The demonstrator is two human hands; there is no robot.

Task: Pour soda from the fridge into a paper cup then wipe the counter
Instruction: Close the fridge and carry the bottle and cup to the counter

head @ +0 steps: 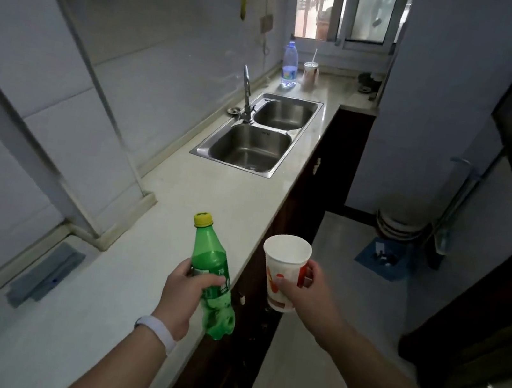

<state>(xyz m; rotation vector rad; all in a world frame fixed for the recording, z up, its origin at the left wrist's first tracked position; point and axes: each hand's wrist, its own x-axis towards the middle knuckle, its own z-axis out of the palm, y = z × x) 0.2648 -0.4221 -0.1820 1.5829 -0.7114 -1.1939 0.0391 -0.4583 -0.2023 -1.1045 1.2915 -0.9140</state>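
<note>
Pre-pour step: L hand [183, 296] fingers [214, 280] curled round capped green soda bottle [209, 247] at worktop [137, 259] edge, R hand [308, 299] fingers [309, 269] gripping paper cup [284, 262] just beside it; next prob. needs cup set down, yellow cap [203, 220] unscrewed.

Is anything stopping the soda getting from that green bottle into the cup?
Yes: the yellow cap is on the green soda bottle in the left hand. Nothing else lies between it and the open paper cup in the right hand.
</note>
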